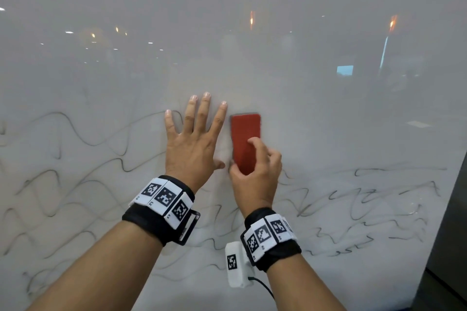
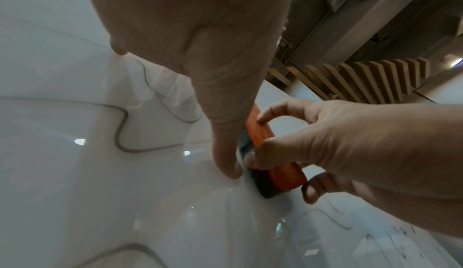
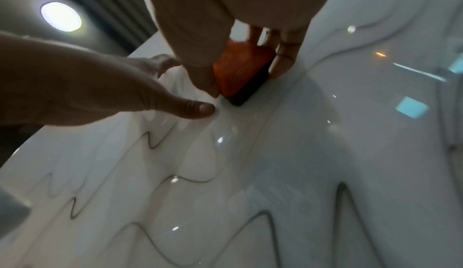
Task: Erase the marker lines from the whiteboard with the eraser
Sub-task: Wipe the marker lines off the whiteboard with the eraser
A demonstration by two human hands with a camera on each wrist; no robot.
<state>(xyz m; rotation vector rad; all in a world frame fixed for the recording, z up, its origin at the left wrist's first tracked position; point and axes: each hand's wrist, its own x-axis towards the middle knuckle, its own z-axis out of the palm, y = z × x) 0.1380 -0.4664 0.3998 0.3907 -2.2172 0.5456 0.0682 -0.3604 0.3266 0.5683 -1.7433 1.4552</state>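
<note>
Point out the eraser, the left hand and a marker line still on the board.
eraser [image 1: 245,134], head view, red back.
left hand [image 1: 192,146], head view, back of hand.
marker line [image 1: 83,141], head view, wavy stroke at left.

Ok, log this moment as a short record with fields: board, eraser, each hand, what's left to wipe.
board: whiteboard, glossy, upper part free of lines
eraser: red-backed eraser, dark pad flat on the board
right hand: right hand grips the eraser's lower end, thumb on one long edge, fingers on the other
left hand: left hand flat on the board, fingers spread, just left of the eraser
remaining: wavy marker lines across the lower board, on both sides of the hands
</note>
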